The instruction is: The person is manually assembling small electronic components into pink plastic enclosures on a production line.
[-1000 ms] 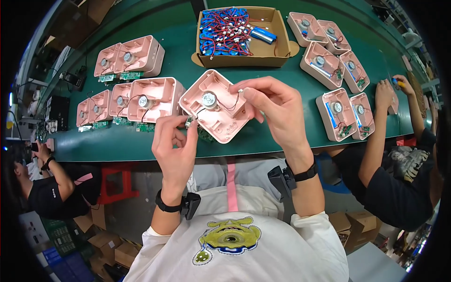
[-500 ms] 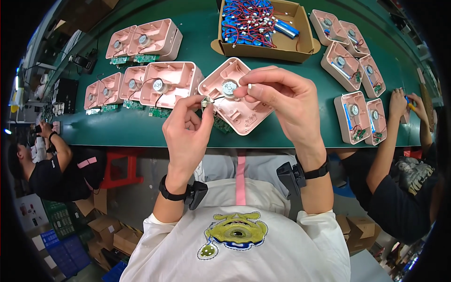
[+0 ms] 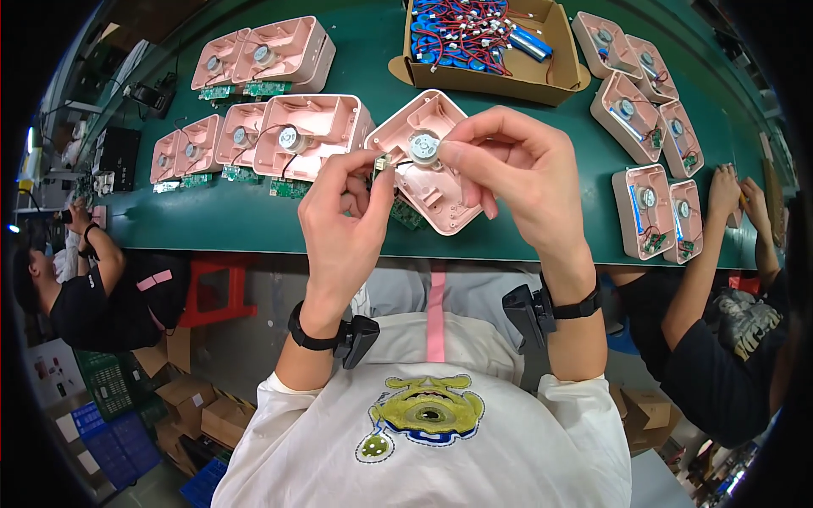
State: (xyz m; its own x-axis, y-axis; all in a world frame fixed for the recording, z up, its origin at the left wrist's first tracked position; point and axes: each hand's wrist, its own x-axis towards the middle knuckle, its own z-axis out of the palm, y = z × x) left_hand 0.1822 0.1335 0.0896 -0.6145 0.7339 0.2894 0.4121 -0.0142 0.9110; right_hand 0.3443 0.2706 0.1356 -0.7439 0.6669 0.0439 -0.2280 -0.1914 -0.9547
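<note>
A pink plastic housing point(image 3: 449, 217) lies turned cornerwise on the green table in front of me, open side up. Inside it sits a round silver motor point(image 3: 423, 146) with a dark wire. My left hand point(image 3: 349, 207) pinches a small circuit board point(image 3: 380, 164) with a pale connector, at the housing's left side. Over the right part of the housing, my right hand point(image 3: 527, 169) has thumb and forefinger closed together beside the motor's edge. Whatever is between those fingertips is hidden. Part of another green board point(image 3: 410, 215) shows under the housing's lower left edge.
Several pink housings point(image 3: 315, 114) with motors and green boards stand at left. More housings point(image 3: 641, 212), some with blue batteries, stand at right. A cardboard box point(image 3: 542, 83) of wired blue batteries sits behind. One co-worker's hands point(image 3: 730, 196) work at far right; another person point(image 3: 85, 288) sits left.
My right hand has come down and left toward the motor; the white connector seen in its fingers no longer shows. My left hand, still pinching the board, has shifted slightly right.
</note>
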